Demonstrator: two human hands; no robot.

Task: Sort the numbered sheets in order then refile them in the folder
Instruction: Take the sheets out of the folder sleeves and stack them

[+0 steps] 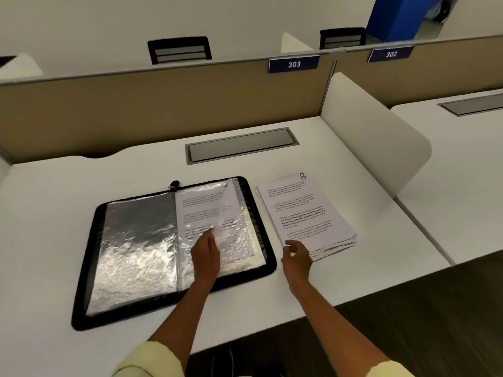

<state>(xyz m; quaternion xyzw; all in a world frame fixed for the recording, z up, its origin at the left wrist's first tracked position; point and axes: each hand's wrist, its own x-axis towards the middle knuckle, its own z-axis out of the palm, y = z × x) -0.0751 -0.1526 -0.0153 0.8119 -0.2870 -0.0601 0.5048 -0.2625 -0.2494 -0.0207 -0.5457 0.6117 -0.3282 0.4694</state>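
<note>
A black zip folder (89, 268) lies open on the white desk, its clear plastic sleeves (136, 240) shining. On its right side lies a printed sheet (204, 205) with a blue handwritten number at its top right corner. My left hand (205, 254) rests on the lower part of that page, fingers extended. To the right of the folder sits a stack of printed sheets (304, 213), the top one marked 8 in blue. At the stack's near left corner is my right hand (295, 258), fingers loosely curled and holding nothing.
A grey cable hatch (241, 145) is set into the white desk (340, 281) behind the folder. A beige partition with a 303 sign (294, 64) closes the back. A white divider (375, 137) stands at the right. The desk's front edge runs just below the folder.
</note>
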